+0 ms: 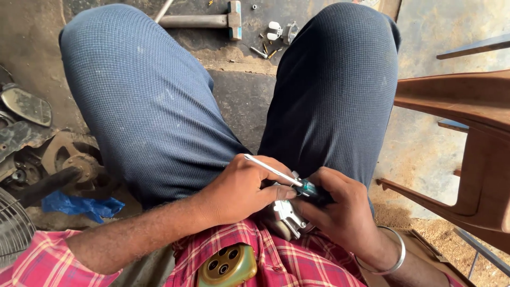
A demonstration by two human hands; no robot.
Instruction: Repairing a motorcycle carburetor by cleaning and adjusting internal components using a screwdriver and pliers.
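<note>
I sit with both hands in my lap between my blue-trousered legs [159, 117]. My right hand [342, 210] grips a screwdriver [273, 171] by its dark green handle, the thin metal shaft pointing up and left across my left hand. My left hand [241, 188] holds a small silver metal part [289, 215] with angular brackets, thumb pressed near the screwdriver's handle end. Fingers hide most of the part. A silver bangle [396, 255] circles my right wrist.
A hammer [204, 20] lies on the concrete floor ahead, with small screws and white clips [279, 32] beside it. A brown plastic chair [467, 154] stands at the right. Engine parts, a pulley [74, 159] and a blue rag [79, 204] lie at the left. A gold phone [228, 266] sits in my shirt pocket.
</note>
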